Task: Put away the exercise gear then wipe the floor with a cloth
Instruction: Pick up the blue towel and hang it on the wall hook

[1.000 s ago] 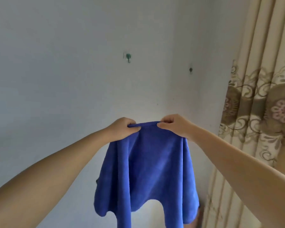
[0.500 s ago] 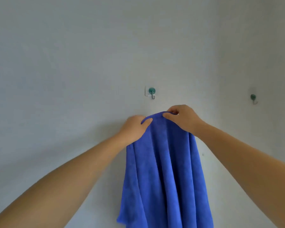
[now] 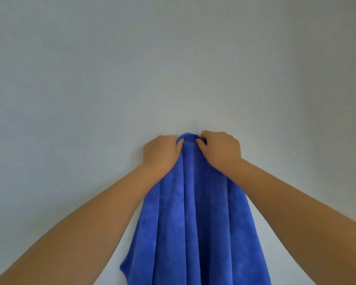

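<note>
Cloth (image 3: 193, 212) now sits bunched against the far wall (image 3: 173, 58), raised over the green hook (image 3: 187, 133) it hung below half a second ago. Left hand (image 3: 160, 151) and right hand (image 3: 219, 148) both pinch its top fold; hanging up looks nearly finished.

Blue cloth (image 3: 193, 212): bunched at its top edge against a pale wall (image 3: 173, 58), hanging down in long vertical folds
Left hand (image 3: 160, 151): fingers curled, pinching the cloth's top left
Right hand (image 3: 220, 149): fingers curled, pinching the top right, just beside the left
Green hook (image 3: 187, 133): only a sliver visible above the bunched cloth
</note>
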Available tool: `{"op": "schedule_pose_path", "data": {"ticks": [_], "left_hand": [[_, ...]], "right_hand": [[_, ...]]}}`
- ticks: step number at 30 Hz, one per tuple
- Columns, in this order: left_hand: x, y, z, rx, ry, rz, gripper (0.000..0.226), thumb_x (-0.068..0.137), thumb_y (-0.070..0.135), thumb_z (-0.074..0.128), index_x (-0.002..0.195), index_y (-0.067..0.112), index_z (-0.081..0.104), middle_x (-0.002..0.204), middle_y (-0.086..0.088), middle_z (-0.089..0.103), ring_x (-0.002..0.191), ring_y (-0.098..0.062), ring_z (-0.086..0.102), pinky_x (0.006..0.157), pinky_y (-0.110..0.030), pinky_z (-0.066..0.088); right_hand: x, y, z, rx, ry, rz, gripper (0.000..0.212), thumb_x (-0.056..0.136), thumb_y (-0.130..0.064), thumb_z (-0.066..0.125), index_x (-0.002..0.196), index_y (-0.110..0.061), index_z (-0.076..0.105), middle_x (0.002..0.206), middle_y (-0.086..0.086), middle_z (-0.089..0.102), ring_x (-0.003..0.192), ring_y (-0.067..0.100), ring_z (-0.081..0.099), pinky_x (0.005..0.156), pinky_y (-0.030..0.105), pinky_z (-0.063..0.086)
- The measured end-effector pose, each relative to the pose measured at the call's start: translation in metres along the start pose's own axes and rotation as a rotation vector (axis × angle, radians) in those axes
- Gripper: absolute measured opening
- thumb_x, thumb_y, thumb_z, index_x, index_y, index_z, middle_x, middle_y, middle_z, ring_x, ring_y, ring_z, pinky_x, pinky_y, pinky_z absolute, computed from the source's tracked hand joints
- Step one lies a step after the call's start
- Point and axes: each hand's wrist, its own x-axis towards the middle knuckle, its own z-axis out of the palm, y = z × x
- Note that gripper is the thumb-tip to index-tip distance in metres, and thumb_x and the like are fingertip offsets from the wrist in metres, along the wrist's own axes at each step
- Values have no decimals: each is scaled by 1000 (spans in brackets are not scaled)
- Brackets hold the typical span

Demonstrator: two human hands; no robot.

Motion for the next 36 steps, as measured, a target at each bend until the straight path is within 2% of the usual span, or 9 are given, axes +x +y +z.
{"op": "schedule_pose_path", "data": {"ticks": [8, 11, 14, 17, 20, 23, 27, 31, 36], "left_hand": [[-41, -5, 23, 264, -69, 195, 23, 101, 22, 33, 94, 15, 54, 89, -3, 65, 78, -23, 62, 60, -29, 36], [-49, 7, 23, 197, -108, 145, 21, 98, 14, 34, 100, 13, 55, 93, -4, 64, 76, -20, 57, 60, -30, 34], [-66, 7, 22, 81, -147, 92, 20, 98, 12, 34, 90, 15, 52, 86, -2, 61, 71, -17, 51, 56, -27, 32], [-113, -8, 28, -102, -257, 6, 23, 98, 19, 32, 81, 16, 47, 72, 3, 54, 70, -19, 55, 60, -31, 44], [-175, -35, 35, -193, -340, -69, 31, 101, 33, 29, 97, 13, 52, 88, -2, 60, 77, -23, 59, 67, -34, 47], [-218, -59, 26, -116, -411, -40, 33, 100, 39, 30, 106, 13, 50, 102, -3, 58, 84, -25, 58, 69, -34, 44], [-258, -73, -13, -49, -432, -86, 33, 100, 37, 34, 109, 11, 53, 103, -3, 57, 88, -26, 58, 69, -34, 42], [-317, -95, -50, 92, -506, -236, 26, 98, 27, 37, 106, 13, 57, 100, -5, 58, 88, -26, 57, 69, -33, 42], [-430, -110, -114, 254, -585, -544, 25, 97, 22, 37, 111, 15, 57, 105, -6, 59, 93, -25, 57, 77, -32, 43]], "right_hand": [[-40, -6, 26, -111, -43, -49, 27, 102, -29, 30, 97, -13, 51, 72, -2, 53, 65, 16, 47, 46, 27, 23], [-47, -14, 25, -185, -118, -47, 19, 100, -19, 34, 106, -11, 50, 64, -7, 33, 64, 14, 43, 44, 24, 20], [-60, -23, 19, -227, -197, -2, 17, 99, -15, 37, 110, -10, 48, 64, -5, 30, 55, 12, 35, 44, 24, 21], [-106, -31, 26, -145, -226, 52, 17, 99, -14, 35, 108, -8, 47, 71, -2, 39, 61, 15, 40, 49, 28, 28], [-175, -35, 47, 13, -138, 98, 22, 98, -16, 38, 110, -5, 53, 92, 8, 56, 79, 24, 50, 60, 35, 41], [-223, -43, 62, 6, -69, 0, 33, 90, -13, 42, 118, -2, 56, 91, 12, 60, 73, 27, 54, 57, 35, 48], [-269, -86, 64, 131, -78, -354, 35, 82, -15, 38, 102, -6, 65, 78, 6, 60, 62, 24, 53, 47, 31, 44], [-307, -145, 74, 179, -264, -488, 24, 80, -12, 43, 88, -7, 65, 74, 6, 55, 64, 25, 53, 51, 29, 35], [-374, -213, 72, 328, -575, -469, 30, 92, -13, 43, 120, -8, 56, 114, 12, 56, 101, 31, 52, 77, 38, 36]]}}
